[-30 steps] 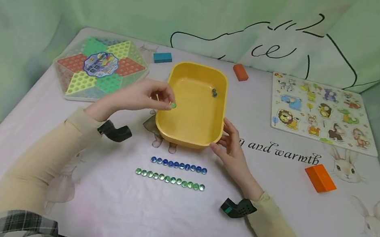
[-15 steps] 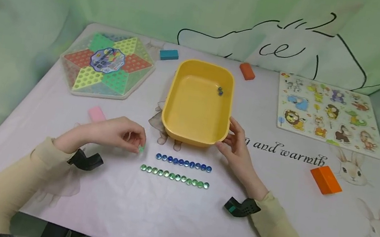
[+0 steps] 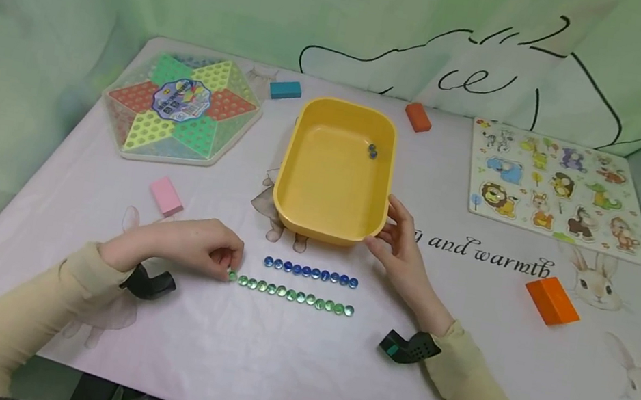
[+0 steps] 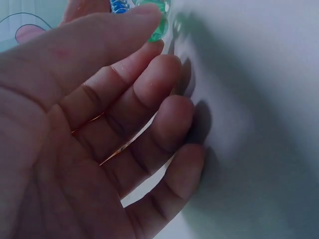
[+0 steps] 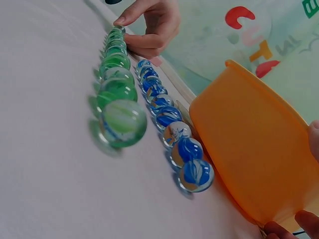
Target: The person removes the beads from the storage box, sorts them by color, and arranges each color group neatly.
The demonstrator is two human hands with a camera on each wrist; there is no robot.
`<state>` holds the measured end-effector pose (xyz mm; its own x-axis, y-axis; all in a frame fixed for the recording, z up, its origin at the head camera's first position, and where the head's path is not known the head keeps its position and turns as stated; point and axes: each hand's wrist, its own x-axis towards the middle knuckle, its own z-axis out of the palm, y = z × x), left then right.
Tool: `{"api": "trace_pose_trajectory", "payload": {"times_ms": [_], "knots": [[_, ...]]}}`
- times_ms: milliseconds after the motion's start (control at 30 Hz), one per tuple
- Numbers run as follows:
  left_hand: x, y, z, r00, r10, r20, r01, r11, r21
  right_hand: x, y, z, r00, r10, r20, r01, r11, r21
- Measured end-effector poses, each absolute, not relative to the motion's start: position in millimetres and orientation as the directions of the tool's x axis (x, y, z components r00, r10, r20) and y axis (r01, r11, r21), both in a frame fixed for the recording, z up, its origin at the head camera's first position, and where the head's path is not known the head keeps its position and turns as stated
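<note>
My left hand [image 3: 198, 247] pinches a green marble [image 4: 158, 31] between thumb and forefinger, at the left end of the row of green marbles [image 3: 290, 294]. In the left wrist view the other fingertips rest close over the tablecloth. Just behind runs a shorter row of blue marbles [image 3: 311, 272]. My right hand [image 3: 399, 253] holds the near right corner of the yellow tub [image 3: 325, 232], thumb at the front and fingers along the side. Two dark marbles [image 3: 373, 151] lie inside the tub toward its far right. The right wrist view shows the tub's wall [image 5: 249, 149] beside both rows.
A hexagonal Chinese checkers board [image 3: 181, 110] lies at the back left, an animal puzzle board [image 3: 559, 187] at the back right. Around the tub are a blue block [image 3: 285, 90], a red-orange block [image 3: 418, 117], a pink block [image 3: 166, 196] and an orange triangular block [image 3: 552, 301].
My left hand has come from over the tub's left rim toward me and down to the green row's left end, bringing the green marble. The right hand stays at the tub's corner.
</note>
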<state>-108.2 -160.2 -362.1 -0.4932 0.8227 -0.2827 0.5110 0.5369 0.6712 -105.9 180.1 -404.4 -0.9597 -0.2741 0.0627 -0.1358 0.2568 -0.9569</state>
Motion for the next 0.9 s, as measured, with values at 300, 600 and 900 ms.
{"api": "trace_pose_trajectory", "payload": {"times_ms": [300,600,900], "knots": [[-107,-157,-362,-0.496,0.818,-0.291,0.543,0.554,0.632,-106,181,-404,-0.959,-0.274,0.069,-0.142,0.257,-0.956],[-105,-157,-362,-0.500,0.814,-0.294,0.539,0.559,0.631,-107,181,-407,-0.959,-0.274,0.068,-0.141,0.257,-0.956],[-111,-158,-350,-0.491,0.816,-0.306,0.541,0.561,0.627,-106,180,-406,-0.955,-0.285,0.082,-0.155,0.243,-0.958]]}}
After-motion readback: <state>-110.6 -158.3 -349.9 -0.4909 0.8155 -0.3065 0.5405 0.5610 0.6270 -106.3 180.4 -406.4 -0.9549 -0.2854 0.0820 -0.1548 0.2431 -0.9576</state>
